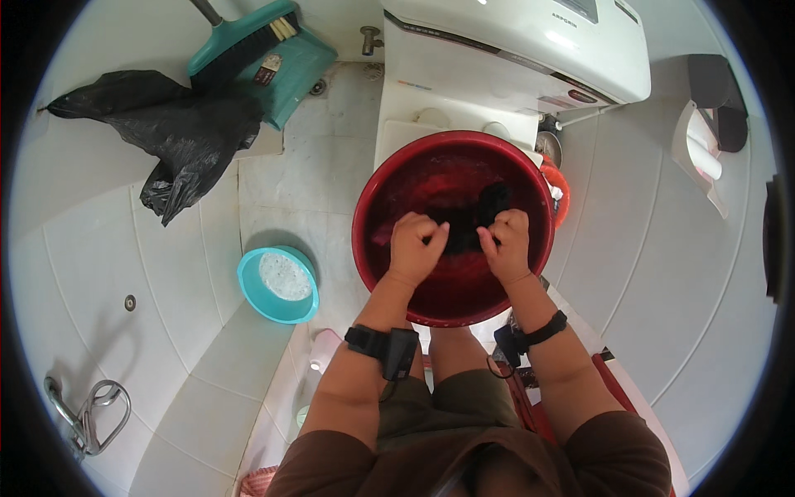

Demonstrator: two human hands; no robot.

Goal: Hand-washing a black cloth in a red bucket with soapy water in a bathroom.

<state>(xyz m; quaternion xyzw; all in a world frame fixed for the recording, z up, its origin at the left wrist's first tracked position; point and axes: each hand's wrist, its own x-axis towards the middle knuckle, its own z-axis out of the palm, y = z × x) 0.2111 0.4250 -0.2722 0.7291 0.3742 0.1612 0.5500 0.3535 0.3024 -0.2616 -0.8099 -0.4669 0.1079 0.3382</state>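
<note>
A large dark red basin (363, 248) holds water tinted red by its walls. Over it, my left hand (416, 246) and my right hand (506, 245) grip a wet black cloth (464, 228), one on each side. Both hands are closed, with thumbs toward each other. Part of the cloth bunches up at the far side, near my right hand. The rest sinks into the dark water, so its full shape is hidden. A small patch of pinkish material shows in the water left of my left hand.
A white appliance (513, 54) stands behind the basin. On the floor at left is a turquoise basin (306, 308) with suds. Beyond are a black plastic bag (186, 124) and a green dustpan (302, 79) with a broom (248, 37). A metal faucet (87, 414) projects at lower left.
</note>
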